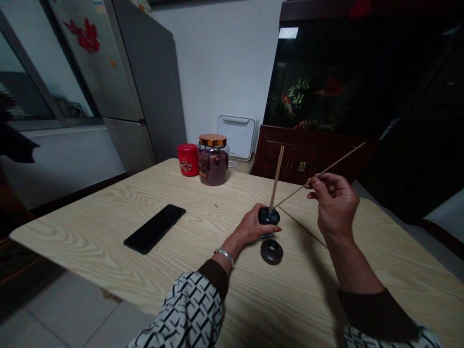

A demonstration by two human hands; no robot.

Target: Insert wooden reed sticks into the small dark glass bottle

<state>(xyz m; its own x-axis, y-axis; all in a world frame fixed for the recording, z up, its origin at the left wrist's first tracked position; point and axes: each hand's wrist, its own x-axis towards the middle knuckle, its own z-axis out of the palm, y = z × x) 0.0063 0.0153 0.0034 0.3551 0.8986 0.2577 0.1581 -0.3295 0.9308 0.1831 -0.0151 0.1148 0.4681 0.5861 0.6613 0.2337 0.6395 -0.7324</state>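
My left hand (pixel 251 225) is wrapped round a small dark glass diffuser bottle (pixel 268 216) standing on the table. A tight bunch of reed sticks (pixel 277 179) rises from the bottle's mouth, leaning slightly right. Between thumb and fingers, my right hand (pixel 334 197) pinches a single reed stick (pixel 342 158), slanted with its lower end close to the bottle's neck. I cannot tell whether that end is inside the opening. A dark round cap (pixel 271 252) with a central hollow lies just in front of the bottle. Right of the bottle, a thin brown line on the tabletop may be another stick or a shadow.
On the pale wooden table (pixel 203 241) lie a black phone (pixel 155 228) at left and a tiny brown scrap (pixel 216 206). A red canister (pixel 188 160) and a copper-lidded jar (pixel 213 162) stand at the back edge. Behind are a fridge (pixel 152 72) and a fish tank (pixel 326 77).
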